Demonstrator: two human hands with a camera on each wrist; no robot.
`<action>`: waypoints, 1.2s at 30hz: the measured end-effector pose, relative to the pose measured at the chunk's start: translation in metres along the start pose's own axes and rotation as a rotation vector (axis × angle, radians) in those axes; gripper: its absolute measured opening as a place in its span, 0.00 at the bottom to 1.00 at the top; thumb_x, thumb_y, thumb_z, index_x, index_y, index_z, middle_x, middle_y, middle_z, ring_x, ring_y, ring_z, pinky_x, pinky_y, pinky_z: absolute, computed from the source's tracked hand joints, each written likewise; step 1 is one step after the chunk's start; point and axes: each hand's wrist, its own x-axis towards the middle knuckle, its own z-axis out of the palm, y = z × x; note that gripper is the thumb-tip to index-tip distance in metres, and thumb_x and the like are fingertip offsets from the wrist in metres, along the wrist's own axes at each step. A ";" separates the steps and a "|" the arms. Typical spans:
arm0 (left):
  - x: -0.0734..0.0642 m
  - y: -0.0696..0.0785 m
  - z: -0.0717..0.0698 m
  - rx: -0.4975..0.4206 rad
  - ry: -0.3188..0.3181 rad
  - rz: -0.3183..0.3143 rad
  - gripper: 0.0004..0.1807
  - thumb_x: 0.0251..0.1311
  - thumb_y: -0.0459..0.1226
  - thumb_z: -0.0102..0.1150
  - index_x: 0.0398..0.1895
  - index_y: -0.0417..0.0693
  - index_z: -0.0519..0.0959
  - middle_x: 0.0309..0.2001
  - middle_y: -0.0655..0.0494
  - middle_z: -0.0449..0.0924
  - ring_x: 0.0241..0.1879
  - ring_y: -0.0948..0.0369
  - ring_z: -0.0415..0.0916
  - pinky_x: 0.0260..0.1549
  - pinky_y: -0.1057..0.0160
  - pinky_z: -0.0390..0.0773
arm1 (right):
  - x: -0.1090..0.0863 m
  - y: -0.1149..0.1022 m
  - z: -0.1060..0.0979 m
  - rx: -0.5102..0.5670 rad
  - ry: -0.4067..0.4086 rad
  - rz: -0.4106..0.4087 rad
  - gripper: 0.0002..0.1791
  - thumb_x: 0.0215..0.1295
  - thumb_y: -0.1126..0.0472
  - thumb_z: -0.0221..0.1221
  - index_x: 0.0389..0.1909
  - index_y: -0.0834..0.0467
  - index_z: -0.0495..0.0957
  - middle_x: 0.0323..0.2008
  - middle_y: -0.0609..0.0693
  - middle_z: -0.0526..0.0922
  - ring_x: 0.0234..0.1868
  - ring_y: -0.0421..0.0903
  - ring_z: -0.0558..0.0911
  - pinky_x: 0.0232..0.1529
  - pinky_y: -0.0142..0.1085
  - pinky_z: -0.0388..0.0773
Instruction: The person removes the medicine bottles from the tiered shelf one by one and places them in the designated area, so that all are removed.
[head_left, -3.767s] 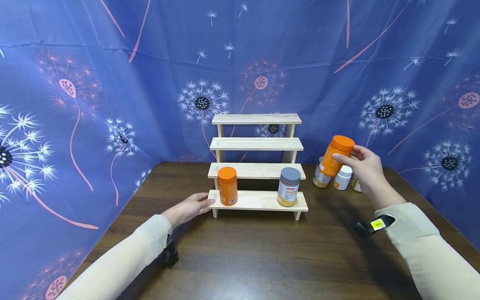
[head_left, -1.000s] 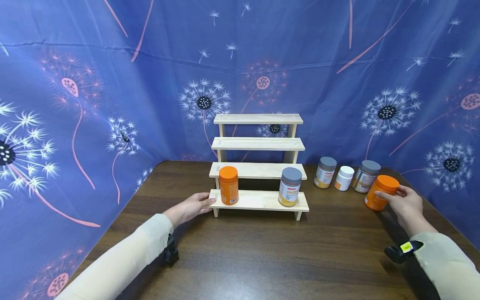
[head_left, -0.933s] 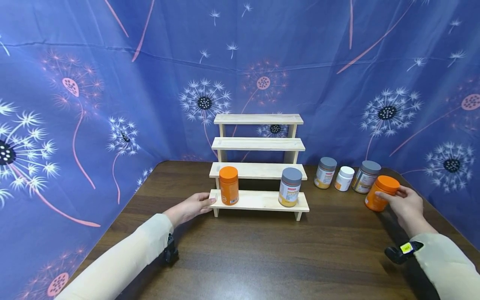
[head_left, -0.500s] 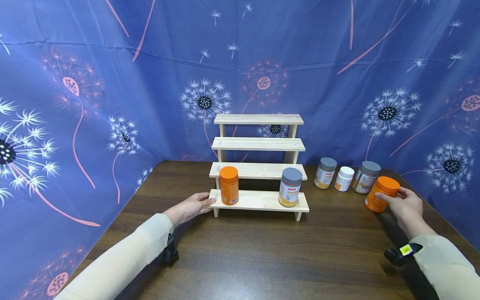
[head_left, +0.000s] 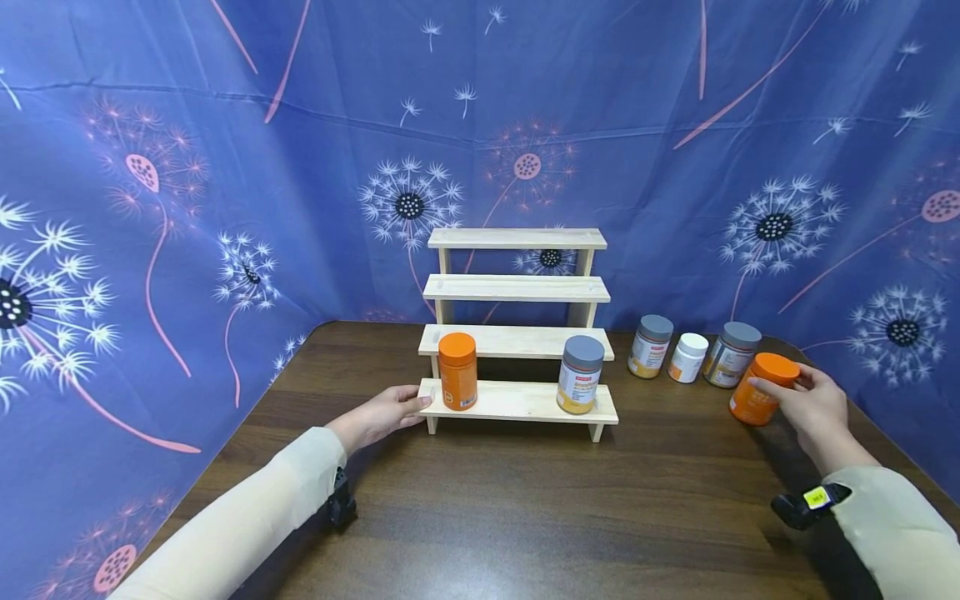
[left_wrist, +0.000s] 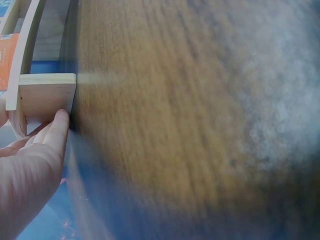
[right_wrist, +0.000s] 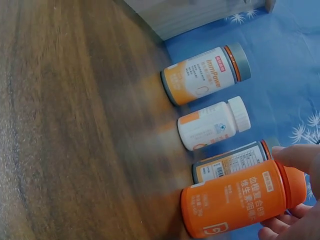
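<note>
My left hand [head_left: 382, 415] pinches the left end of the lowest step of a pale wooden tiered shelf [head_left: 517, 400], thumb on top. In the left wrist view, its fingers [left_wrist: 59, 131] lie against the shelf's end support. At the far right, my right hand [head_left: 816, 415] holds an orange supplement bottle [head_left: 753, 402] near its orange lid. This bottle stands on the table; in the right wrist view the thumb [right_wrist: 295, 156] lies at the lid, with fingers on the far side. On the lowest step stand another orange bottle [head_left: 458, 379] and a grey-lidded jar [head_left: 578, 383].
Right of the shelf stand a grey-lidded jar [head_left: 649, 350], a small white bottle [head_left: 687, 360] and another grey-lidded jar [head_left: 730, 360], partly behind the held bottle. A blue dandelion-print cloth [head_left: 300, 167] hangs behind the dark wooden table [head_left: 525, 508].
Since the oldest frame, my right hand has carried the orange bottle rightward and down onto the table beside the jars. Over the last second it has barely moved. My left hand has stayed put.
</note>
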 end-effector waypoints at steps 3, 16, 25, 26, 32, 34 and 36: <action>0.000 0.000 0.000 -0.001 0.005 -0.010 0.28 0.74 0.35 0.43 0.69 0.24 0.53 0.65 0.29 0.65 0.62 0.50 0.70 0.68 0.50 0.66 | -0.001 -0.003 0.000 0.017 0.003 0.013 0.48 0.67 0.47 0.56 0.75 0.66 0.41 0.74 0.68 0.47 0.72 0.67 0.54 0.69 0.58 0.61; 0.000 0.002 0.001 -0.009 0.017 -0.018 0.28 0.74 0.34 0.43 0.69 0.24 0.54 0.64 0.29 0.66 0.59 0.53 0.72 0.68 0.50 0.66 | -0.002 -0.017 0.000 0.072 0.121 0.051 0.47 0.65 0.46 0.58 0.77 0.56 0.44 0.77 0.57 0.48 0.76 0.55 0.51 0.73 0.50 0.57; -0.001 0.002 0.000 -0.011 -0.002 -0.014 0.28 0.74 0.34 0.42 0.70 0.24 0.53 0.65 0.29 0.65 0.59 0.54 0.72 0.68 0.50 0.65 | -0.005 -0.029 -0.003 0.153 0.114 0.006 0.48 0.63 0.46 0.61 0.77 0.50 0.46 0.77 0.47 0.52 0.76 0.45 0.53 0.75 0.45 0.54; -0.001 0.002 -0.001 -0.008 -0.006 -0.011 0.28 0.75 0.34 0.42 0.70 0.24 0.53 0.65 0.29 0.65 0.59 0.53 0.72 0.69 0.50 0.65 | -0.005 -0.030 -0.004 0.161 0.114 0.005 0.48 0.62 0.45 0.62 0.77 0.50 0.46 0.76 0.47 0.52 0.76 0.44 0.53 0.75 0.45 0.54; -0.002 0.002 -0.002 0.003 -0.023 -0.010 0.28 0.75 0.35 0.42 0.70 0.25 0.53 0.66 0.30 0.64 0.62 0.51 0.70 0.69 0.49 0.64 | -0.003 -0.036 -0.003 0.199 0.150 0.032 0.46 0.60 0.47 0.64 0.76 0.46 0.51 0.74 0.41 0.57 0.74 0.40 0.57 0.76 0.41 0.54; -0.002 0.003 -0.002 0.008 -0.028 -0.012 0.28 0.75 0.35 0.42 0.70 0.26 0.53 0.66 0.31 0.64 0.62 0.50 0.69 0.69 0.49 0.64 | -0.003 -0.037 -0.002 0.211 0.165 0.033 0.45 0.60 0.48 0.65 0.75 0.46 0.53 0.74 0.40 0.59 0.74 0.38 0.58 0.76 0.39 0.53; -0.002 0.002 -0.001 0.007 -0.024 -0.018 0.28 0.75 0.35 0.42 0.70 0.26 0.53 0.66 0.31 0.64 0.63 0.50 0.69 0.69 0.50 0.65 | -0.004 -0.038 -0.002 0.217 0.175 0.025 0.45 0.59 0.48 0.65 0.75 0.45 0.54 0.73 0.39 0.60 0.73 0.37 0.59 0.77 0.38 0.52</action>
